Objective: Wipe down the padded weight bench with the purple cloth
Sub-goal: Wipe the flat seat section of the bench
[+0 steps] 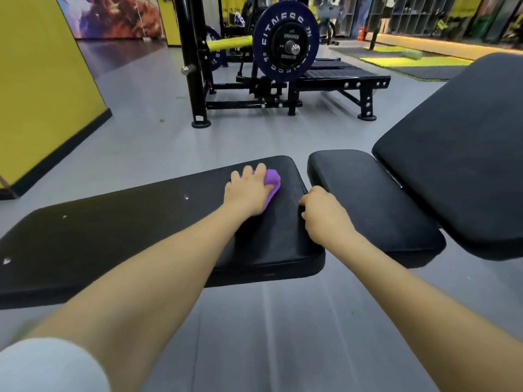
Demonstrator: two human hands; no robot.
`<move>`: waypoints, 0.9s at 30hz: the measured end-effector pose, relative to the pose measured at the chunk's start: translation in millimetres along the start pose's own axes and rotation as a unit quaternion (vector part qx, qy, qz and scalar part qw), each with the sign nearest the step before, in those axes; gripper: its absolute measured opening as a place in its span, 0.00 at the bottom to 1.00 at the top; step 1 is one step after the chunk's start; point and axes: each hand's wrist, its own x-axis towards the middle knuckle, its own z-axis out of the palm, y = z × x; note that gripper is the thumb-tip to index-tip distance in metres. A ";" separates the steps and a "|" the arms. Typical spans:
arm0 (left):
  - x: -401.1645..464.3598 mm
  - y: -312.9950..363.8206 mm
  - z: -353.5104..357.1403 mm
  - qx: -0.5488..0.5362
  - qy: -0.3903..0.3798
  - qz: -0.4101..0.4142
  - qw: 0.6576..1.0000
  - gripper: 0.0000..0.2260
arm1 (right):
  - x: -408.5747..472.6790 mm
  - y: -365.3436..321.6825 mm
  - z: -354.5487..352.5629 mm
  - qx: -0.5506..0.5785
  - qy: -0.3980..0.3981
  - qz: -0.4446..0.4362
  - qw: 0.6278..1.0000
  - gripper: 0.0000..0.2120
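Note:
A long black padded bench (119, 227) runs from the lower left to the middle of the view. My left hand (249, 190) lies on a bunched purple cloth (272, 181) near the pad's far right end, fingers curled over it. My right hand (322, 213) rests at the pad's right edge with its fingers curled over that edge. A second black seat pad (373, 199) sits just to the right, and a raised back pad (464, 142) slopes up beyond it.
A few pale specks (186, 197) mark the long pad. Behind stands a black weight rack with a large plate (285, 42) and a low black platform (339, 77). A yellow wall (42, 80) is at the left. Grey floor (158, 137) surrounds the bench.

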 end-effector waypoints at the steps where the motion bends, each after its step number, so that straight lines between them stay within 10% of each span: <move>1: -11.9 -0.5 -0.7 -0.003 -0.003 0.006 1.000 0.20 | -2.4 0.0 1.3 0.001 0.003 0.001 1.000 0.11; 27: -125.8 -31.0 -20.6 -0.021 -0.032 0.046 0.998 0.16 | -18.0 -6.4 -7.7 0.037 0.008 0.008 0.999 0.07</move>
